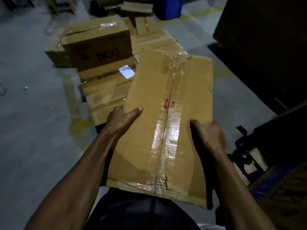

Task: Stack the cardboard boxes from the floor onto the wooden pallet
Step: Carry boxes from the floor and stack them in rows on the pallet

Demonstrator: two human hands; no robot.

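Note:
A long taped cardboard box (154, 100) is held up in front of my body, its far end over the other boxes. My left hand (121, 120) grips its left edge, thumb on top and fingers under the side. At the right edge my right hand (209, 135) grips the same way, thumb lying on the top face. Beyond it lie flat boxes (106, 90) in a low layer, one with a white label (126, 72). A smaller printed box (98, 47) sits on top of that layer at the back left. The wooden pallet itself is hidden under them.
Grey concrete floor (33, 105) with faded yellow markings spreads to the left. A tall dark shape (259, 47) fills the right side. A blue frame with a printed carton (282, 185) stands at the lower right. More cartons (136, 9) lie at the back.

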